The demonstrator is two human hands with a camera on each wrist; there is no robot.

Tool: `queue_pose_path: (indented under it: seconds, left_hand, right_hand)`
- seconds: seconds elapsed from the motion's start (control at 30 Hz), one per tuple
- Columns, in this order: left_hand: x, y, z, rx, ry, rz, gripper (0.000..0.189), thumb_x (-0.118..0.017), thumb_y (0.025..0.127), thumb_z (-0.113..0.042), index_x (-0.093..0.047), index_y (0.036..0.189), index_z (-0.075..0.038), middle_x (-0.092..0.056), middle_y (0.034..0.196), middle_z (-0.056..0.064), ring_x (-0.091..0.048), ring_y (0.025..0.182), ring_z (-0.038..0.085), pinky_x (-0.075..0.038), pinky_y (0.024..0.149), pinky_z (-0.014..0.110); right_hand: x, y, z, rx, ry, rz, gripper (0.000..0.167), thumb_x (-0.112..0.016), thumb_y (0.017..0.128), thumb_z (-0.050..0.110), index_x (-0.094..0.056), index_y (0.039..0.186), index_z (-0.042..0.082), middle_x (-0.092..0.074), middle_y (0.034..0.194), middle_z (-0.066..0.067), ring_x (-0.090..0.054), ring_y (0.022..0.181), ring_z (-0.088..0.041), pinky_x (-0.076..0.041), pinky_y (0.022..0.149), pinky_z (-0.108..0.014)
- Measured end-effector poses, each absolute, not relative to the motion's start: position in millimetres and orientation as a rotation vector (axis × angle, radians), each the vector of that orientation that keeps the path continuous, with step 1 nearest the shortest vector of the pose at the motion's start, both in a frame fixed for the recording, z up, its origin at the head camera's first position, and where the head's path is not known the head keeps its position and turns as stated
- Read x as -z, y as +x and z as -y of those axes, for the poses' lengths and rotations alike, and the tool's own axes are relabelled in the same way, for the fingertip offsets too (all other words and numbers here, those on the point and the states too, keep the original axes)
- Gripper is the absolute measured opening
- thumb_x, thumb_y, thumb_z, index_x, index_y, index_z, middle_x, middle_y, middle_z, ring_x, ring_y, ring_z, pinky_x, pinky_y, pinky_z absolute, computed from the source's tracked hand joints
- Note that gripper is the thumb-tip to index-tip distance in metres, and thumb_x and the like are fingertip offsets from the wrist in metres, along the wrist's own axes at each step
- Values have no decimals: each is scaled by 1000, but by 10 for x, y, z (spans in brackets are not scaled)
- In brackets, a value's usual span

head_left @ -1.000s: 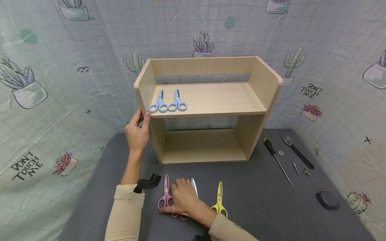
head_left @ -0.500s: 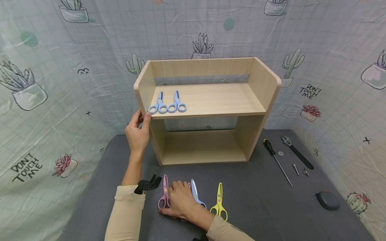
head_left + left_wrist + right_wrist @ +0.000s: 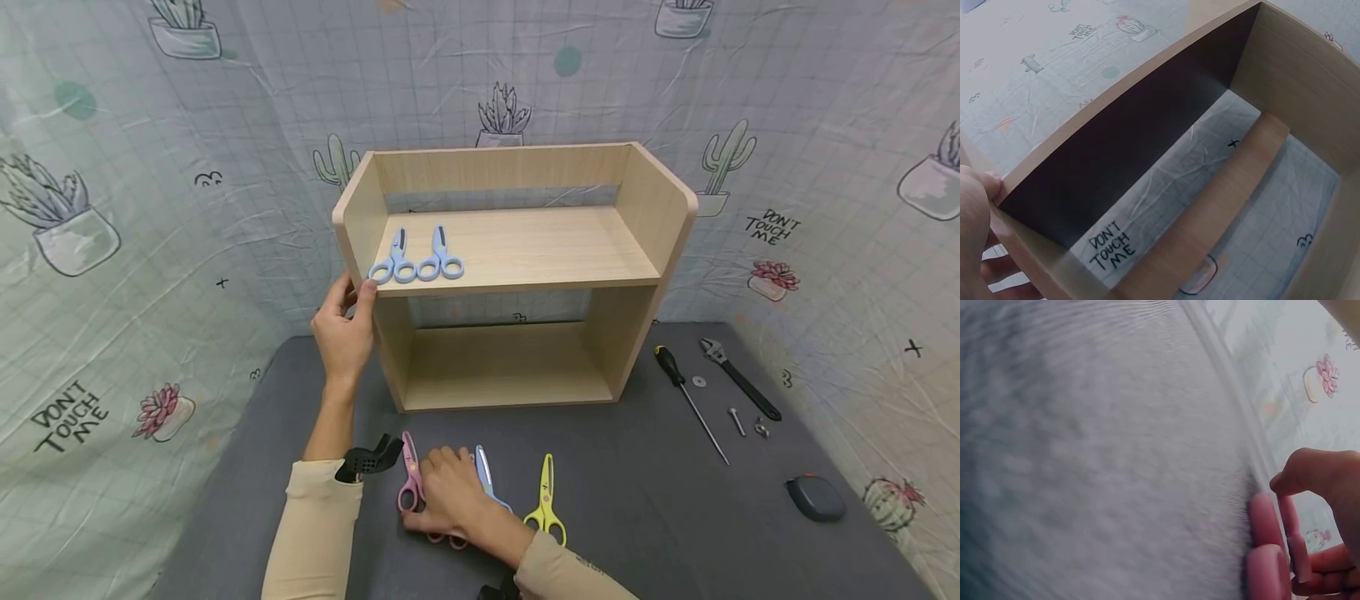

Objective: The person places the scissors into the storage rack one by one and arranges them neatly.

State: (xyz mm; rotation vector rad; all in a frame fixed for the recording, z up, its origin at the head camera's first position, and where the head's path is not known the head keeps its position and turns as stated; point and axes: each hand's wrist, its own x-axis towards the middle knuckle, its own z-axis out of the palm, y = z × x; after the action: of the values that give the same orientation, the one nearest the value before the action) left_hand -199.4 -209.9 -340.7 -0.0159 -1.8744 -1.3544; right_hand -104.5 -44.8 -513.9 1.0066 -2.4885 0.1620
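Observation:
My left hand [image 3: 345, 337] grips the left side of a small wooden shelf unit [image 3: 517, 287], thumb at the front edge of its upper shelf. Two pairs of light-blue scissors [image 3: 440, 254] lie just beside that thumb. Low over the table, my right hand [image 3: 453, 496] holds pink scissors [image 3: 1267, 575], with its thumb at their handles and fingers curled in the right wrist view. To its left, another pink pair [image 3: 410, 473] lies tilted against the hand. A blue pair [image 3: 483, 471] is partly hidden to its right, and yellow scissors [image 3: 547, 500] lie farther right.
On the right of the grey table [image 3: 630, 533] lie a screwdriver [image 3: 686, 396], an adjustable wrench [image 3: 742, 379], a washer [image 3: 699, 381], a bolt [image 3: 737, 422], a small metal piece [image 3: 761, 427] and a black tape measure [image 3: 815, 497]. A patterned cloth [image 3: 225, 250] hangs all around.
The left pink scissors have tilted, tips swinging left and handles shifting toward my right hand. My right hand has stayed nearly in place; more of the blue scissors shows beside it. The left hand stays put.

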Motion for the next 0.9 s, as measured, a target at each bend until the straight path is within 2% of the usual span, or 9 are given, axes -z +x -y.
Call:
queue_pose_path:
  seconds: [0.23, 0.43, 0.6, 0.8, 0.9]
  left_hand:
    - [3396, -1994, 2098, 1345, -24, 1868, 39, -65, 98, -35, -67, 132, -18, -72, 123, 7, -69, 109, 22, -51, 79, 14]
    - [3404, -1992, 2096, 1345, -20, 1873, 40, -65, 98, -35, -66, 134, -19, -72, 122, 7, -69, 109, 21, -51, 79, 14]
    - [3420, -1997, 2101, 1334, -14, 1874, 40, -64, 98, -37, -66, 134, -19, -73, 122, 7, -70, 108, 21, -53, 77, 19]
    - [3412, -1996, 2095, 1340, -9, 1874, 42, -65, 98, -37, -65, 135, -18, -72, 122, 9, -70, 108, 22, -51, 75, 12]
    - [3404, -1994, 2091, 1333, -5, 1878, 42, -65, 97, -38, -66, 134, -18, -72, 122, 9, -70, 108, 22, -51, 75, 13]
  right_hand:
    - [5064, -1101, 389, -268, 1058, 2544, 47, -73, 68, 65, -63, 74, 19, -53, 78, 5, -48, 73, -13, -22, 59, -25]
    - [4998, -1150, 316, -376, 1095, 2572, 45, -73, 71, 62, -63, 79, 18, -51, 82, 6, -47, 75, -11, -31, 62, -23]
    - [4904, -1176, 230, -428, 1094, 2599, 46, -72, 75, 59, -66, 88, 15, -51, 86, 5, -45, 77, -11, -39, 69, -24]
    - [4740, -1201, 118, -462, 1089, 2579, 51, -73, 76, 57, -70, 100, 12, -51, 89, 4, -43, 80, -11, -40, 72, -24]
    - [4641, -1204, 63, -482, 1084, 2539, 53, -74, 75, 56, -71, 103, 11, -51, 89, 3, -44, 81, -11, -41, 72, -24]
